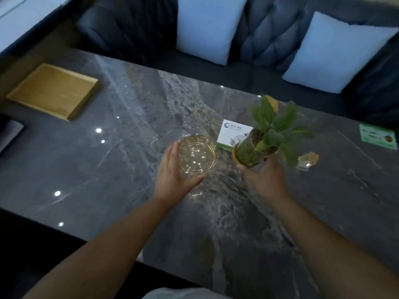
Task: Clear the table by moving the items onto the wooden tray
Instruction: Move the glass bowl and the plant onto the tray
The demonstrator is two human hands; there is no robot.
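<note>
A round amber glass ashtray [197, 155] is in my left hand [173, 175], fingers on its left side and thumb under its near rim. My right hand [262, 176] grips a glass vase with a green leafy plant [251, 153], which leans to the left. Behind both lies a white and green tissue box [230, 134] flat on the dark marble table [133, 160]. A small glass jar with a cork lid [307, 161] stands to the right of the vase. The wooden tray [51, 90] sits at the table's far left corner with nothing in it.
A green card [377, 135] lies near the table's right edge. A dark tufted sofa [269, 39] with two pale cushions runs along the far side. A dark object [8, 131] sits at the left edge, just in front of the tray.
</note>
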